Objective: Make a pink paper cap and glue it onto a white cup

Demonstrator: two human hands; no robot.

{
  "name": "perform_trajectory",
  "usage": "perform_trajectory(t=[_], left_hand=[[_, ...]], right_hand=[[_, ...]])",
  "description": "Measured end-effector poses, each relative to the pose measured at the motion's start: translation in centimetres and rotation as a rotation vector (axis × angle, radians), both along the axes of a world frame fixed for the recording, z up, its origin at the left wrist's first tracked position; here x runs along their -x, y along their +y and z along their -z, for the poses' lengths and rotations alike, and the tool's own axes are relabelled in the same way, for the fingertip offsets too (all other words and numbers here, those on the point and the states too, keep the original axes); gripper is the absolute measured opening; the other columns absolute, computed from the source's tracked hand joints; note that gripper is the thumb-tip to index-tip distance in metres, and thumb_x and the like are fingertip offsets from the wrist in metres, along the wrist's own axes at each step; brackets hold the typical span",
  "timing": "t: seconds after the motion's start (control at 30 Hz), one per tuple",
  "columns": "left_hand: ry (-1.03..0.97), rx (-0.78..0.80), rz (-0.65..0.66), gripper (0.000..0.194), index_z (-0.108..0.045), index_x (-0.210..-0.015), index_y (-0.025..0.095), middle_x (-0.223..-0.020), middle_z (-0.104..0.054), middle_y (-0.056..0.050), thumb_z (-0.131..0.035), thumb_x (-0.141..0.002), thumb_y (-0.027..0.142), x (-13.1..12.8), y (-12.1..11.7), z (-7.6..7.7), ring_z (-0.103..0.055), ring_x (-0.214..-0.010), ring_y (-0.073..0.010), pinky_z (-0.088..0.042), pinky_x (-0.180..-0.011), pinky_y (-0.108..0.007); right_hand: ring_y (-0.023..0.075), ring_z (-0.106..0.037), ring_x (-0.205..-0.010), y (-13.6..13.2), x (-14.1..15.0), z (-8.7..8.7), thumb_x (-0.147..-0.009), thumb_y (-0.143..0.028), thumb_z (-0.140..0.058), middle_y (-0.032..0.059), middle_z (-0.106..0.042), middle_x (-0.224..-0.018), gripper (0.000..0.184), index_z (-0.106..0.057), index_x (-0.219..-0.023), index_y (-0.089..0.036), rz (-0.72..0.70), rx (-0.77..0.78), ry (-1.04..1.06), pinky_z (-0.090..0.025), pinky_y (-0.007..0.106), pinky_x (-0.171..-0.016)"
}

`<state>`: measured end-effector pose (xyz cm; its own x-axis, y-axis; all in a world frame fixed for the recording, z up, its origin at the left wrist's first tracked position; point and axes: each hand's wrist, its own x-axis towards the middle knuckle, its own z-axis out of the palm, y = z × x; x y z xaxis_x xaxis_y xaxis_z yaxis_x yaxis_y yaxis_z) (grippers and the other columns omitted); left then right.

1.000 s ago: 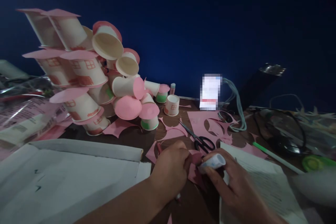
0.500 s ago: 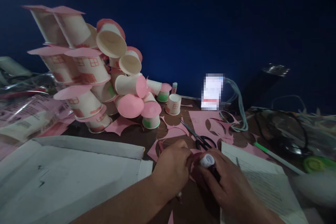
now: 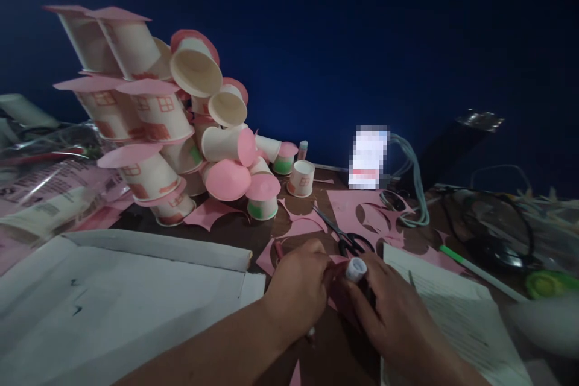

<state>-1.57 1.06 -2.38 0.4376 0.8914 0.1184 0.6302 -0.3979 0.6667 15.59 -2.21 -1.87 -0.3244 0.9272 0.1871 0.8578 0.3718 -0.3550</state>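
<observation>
A deep blue wall (image 3: 289,42) stands behind a dark brown table (image 3: 335,350) crowded with paper craft. The left hand (image 3: 298,286) is curled in, its fingertips clasping a pink paper piece (image 3: 339,291) that lies in shadow between the two hands. The right hand (image 3: 393,307) grasps a white tube (image 3: 356,270) between thumb and fingers, its round open-looking end tipped up toward the viewer, just beside that paper; no lettering on the tube can be made out. A red marker (image 3: 279,249) pokes out from under the left hand. Beyond them lie scissors (image 3: 348,240) with dark handles, on and beside pink paper scraps (image 3: 337,205) cut with round holes. Under the right forearm, a printed sheet (image 3: 446,307) carries rows of text too faint to read. The clear bag (image 3: 58,193) at far left bears dark print, also illegible here, and the lit phone screen (image 3: 368,157) is pixelated. Dark squiggles mark the white tray (image 3: 136,289) at left. The stacked paper cups (image 3: 154,114) wear pink paper discs and red-drawn windows; one upright cup (image 3: 301,180) near the scissors has a window but is uncovered.
</observation>
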Motion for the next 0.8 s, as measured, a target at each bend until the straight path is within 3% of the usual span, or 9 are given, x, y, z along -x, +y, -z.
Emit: perform_trajectory(t=[0.13,0.27,0.4,0.53,0.63,0.8], left_hand=[[-0.025,-0.012,0.001,0.023,-0.063,-0.072,0.018,-0.082,-0.059,-0.001,-0.048,-0.089,0.018,0.0,-0.2,0.0,-0.058,-0.075,-0.0135,-0.042,-0.068,-0.025],[-0.021,0.014,-0.003,0.026,-0.06,-0.068,0.017,-0.079,-0.058,-0.002,-0.047,-0.09,0.02,0.0,-0.1,-0.4,-0.057,-0.074,-0.0142,-0.043,-0.067,-0.025],[0.02,0.018,0.0,0.023,-0.061,-0.073,0.017,-0.082,-0.06,-0.002,-0.045,-0.09,0.018,0.0,0.1,-0.5,-0.058,-0.077,-0.0152,-0.042,-0.067,-0.026],[0.03,0.013,0.005,0.022,-0.061,-0.073,0.017,-0.083,-0.06,-0.002,-0.046,-0.09,0.018,0.0,0.1,-0.4,-0.059,-0.078,-0.0154,-0.041,-0.068,-0.026],[0.004,0.0,-0.004,0.024,-0.061,-0.071,0.017,-0.082,-0.059,-0.002,-0.047,-0.09,0.02,0.0,-0.1,-0.3,-0.058,-0.077,-0.0145,-0.042,-0.068,-0.026],[-0.03,-0.015,-0.025,0.028,-0.057,-0.063,0.016,-0.074,-0.056,0.0,-0.048,-0.089,0.021,0.0,-0.3,-0.3,-0.054,-0.069,-0.0129,-0.04,-0.063,-0.025]], right_hand=[[0.0249,-0.057,-0.076,-0.5,-0.8,0.1,-0.094,-0.032,-0.044,0.0051,-0.058,-0.083,0.011,-0.049,-0.09,-0.023,0.032,-0.038,0.074,-0.044,0.038,-0.066],[0.023,-0.057,-0.083,-0.5,-0.7,-0.1,-0.094,-0.028,-0.044,0.0042,-0.057,-0.086,0.008,-0.051,-0.092,-0.023,-0.004,-0.102,0.194,-0.043,0.036,-0.072],[0.0245,-0.057,-0.079,0.2,0.3,-0.3,-0.093,-0.022,-0.042,0.0055,-0.059,-0.087,0.009,-0.051,-0.095,-0.022,-0.079,-0.051,0.048,-0.043,0.038,-0.069],[0.0267,-0.057,-0.073,0.4,0.3,0.0,-0.092,-0.027,-0.045,0.0074,-0.06,-0.081,0.009,-0.05,-0.09,-0.021,0.002,-0.094,-0.092,-0.042,0.039,-0.064],[0.0264,-0.057,-0.075,-0.3,-0.6,0.1,-0.093,-0.032,-0.045,0.0076,-0.06,-0.083,0.012,-0.05,-0.093,-0.021,0.022,-0.146,-0.003,-0.044,0.04,-0.066],[0.0254,-0.056,-0.086,-0.9,-1.2,-0.2,-0.095,-0.031,-0.043,0.0073,-0.057,-0.09,0.012,-0.05,-0.095,-0.022,-0.008,-0.082,0.149,-0.044,0.041,-0.076]])
